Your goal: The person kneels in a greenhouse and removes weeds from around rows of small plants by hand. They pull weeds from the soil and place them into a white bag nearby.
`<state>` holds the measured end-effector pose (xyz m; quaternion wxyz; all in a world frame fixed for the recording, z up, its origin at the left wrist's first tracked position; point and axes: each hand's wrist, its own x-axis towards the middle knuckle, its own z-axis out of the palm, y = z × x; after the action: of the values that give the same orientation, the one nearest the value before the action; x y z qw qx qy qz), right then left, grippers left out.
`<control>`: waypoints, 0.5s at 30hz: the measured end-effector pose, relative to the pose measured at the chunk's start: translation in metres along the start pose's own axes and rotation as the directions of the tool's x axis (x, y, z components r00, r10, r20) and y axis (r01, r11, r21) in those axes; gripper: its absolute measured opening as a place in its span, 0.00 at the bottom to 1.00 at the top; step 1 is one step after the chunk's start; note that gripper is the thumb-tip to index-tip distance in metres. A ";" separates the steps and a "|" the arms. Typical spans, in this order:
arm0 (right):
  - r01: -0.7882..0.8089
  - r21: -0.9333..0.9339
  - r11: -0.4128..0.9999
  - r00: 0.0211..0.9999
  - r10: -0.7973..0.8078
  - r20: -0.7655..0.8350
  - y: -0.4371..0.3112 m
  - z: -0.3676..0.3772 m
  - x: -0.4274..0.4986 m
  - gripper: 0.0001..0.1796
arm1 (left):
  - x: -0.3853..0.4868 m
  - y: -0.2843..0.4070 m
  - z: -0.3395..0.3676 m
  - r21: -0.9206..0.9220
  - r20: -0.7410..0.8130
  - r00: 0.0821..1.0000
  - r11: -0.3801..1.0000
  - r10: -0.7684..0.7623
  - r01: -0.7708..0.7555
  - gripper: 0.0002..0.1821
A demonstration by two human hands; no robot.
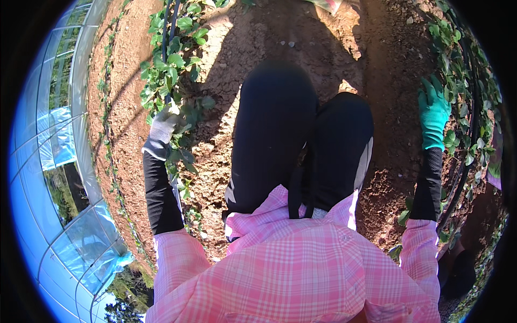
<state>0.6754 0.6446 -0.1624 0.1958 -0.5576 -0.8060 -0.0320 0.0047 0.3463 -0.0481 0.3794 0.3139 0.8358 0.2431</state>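
Note:
My left hand (pixel 164 124), in a whitish-grey knit glove with a dark cuff, is among the leafy plants (pixel 175 60) of the row on the left. Its fingertips are partly lost in bright light and leaves, so whether they grip anything cannot be told. In a green glove, my right hand (pixel 434 105) rests beside the plant row (pixel 446 40) on the right, over bare soil at the edge of the leaves. Its fingers point away from me and are slightly apart, with nothing seen in them. My knees in dark trousers are between the two rows.
Black drip hoses (pixel 470 101) run along the right row, and dark tubing (pixel 165 36) along the left one. Reddish-brown soil (pixel 295 44) lies ahead of my knees. A metal-framed plastic greenhouse wall (pixel 83 101) stands far left. Part of another person (pixel 462 270) shows at lower right.

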 end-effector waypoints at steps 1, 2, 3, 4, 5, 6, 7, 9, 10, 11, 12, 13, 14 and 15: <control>0.021 0.007 1.000 1.000 -0.021 -0.010 -0.005 0.003 0.004 0.18 | -0.003 -0.009 -0.002 0.148 -0.023 1.000 0.989 -0.003 0.006 0.22; 0.037 -0.002 0.999 0.999 -0.037 -0.016 -0.006 0.006 0.005 0.18 | -0.001 -0.011 0.010 0.311 -0.192 0.981 0.946 -0.028 0.088 0.21; 0.049 -0.017 0.999 0.999 -0.050 -0.022 -0.005 0.007 0.006 0.18 | 0.003 -0.010 0.026 0.450 -0.350 0.937 0.873 -0.021 0.187 0.21; 0.062 -0.026 0.998 0.997 -0.063 -0.034 -0.004 0.008 0.006 0.18 | 0.009 -0.013 0.033 0.469 -0.408 0.913 0.860 0.008 0.202 0.22; 0.074 -0.036 0.997 0.996 -0.076 -0.045 -0.004 0.010 0.007 0.18 | 0.015 -0.015 0.038 0.487 -0.464 0.885 0.845 0.039 0.218 0.24; 0.086 -0.047 0.995 0.995 -0.088 -0.054 -0.004 0.009 0.006 0.18 | 0.018 -0.013 0.043 0.408 -0.396 0.910 0.911 0.121 0.057 0.26; 0.088 -0.055 0.995 0.994 -0.091 -0.052 -0.004 0.008 0.006 0.18 | 0.024 -0.010 0.049 0.416 -0.398 0.911 0.906 0.107 0.075 0.27; 0.088 -0.081 0.993 0.995 -0.092 -0.048 -0.002 0.002 0.003 0.18 | 0.032 0.009 0.062 0.598 -0.374 0.915 0.793 0.148 0.116 0.27; 0.086 -0.064 0.994 0.995 -0.088 -0.043 -0.004 0.003 0.005 0.18 | 0.023 0.021 0.058 0.479 -0.367 0.928 0.868 0.060 0.133 0.27; 0.083 -0.047 0.995 0.996 -0.085 -0.037 -0.006 0.005 0.007 0.17 | 0.045 -0.017 0.041 0.281 -0.355 0.935 0.955 0.013 0.093 0.20; 0.074 -0.040 0.996 0.997 -0.076 -0.032 -0.005 0.005 0.007 0.17 | 0.044 -0.013 0.041 0.117 -0.353 0.931 0.983 -0.096 0.145 0.20; 0.070 -0.027 0.997 0.997 -0.071 -0.033 -0.005 0.006 0.007 0.17 | 0.040 -0.005 0.042 -0.051 -0.335 0.920 0.979 -0.202 0.197 0.20; 0.066 -0.012 0.998 0.997 -0.066 -0.035 -0.006 0.006 0.006 0.17 | 0.057 -0.024 0.025 0.081 -0.221 0.969 0.988 -0.113 0.134 0.20; 0.064 0.006 0.998 0.997 -0.064 -0.037 -0.006 0.008 0.006 0.17 | 0.064 -0.031 0.018 0.244 -0.215 0.976 0.965 -0.041 0.094 0.20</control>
<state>0.6654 0.6500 -0.1666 0.2114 -0.5302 -0.8199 -0.0454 -0.0248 0.3733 -0.1096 0.2550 0.3036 0.9052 0.1531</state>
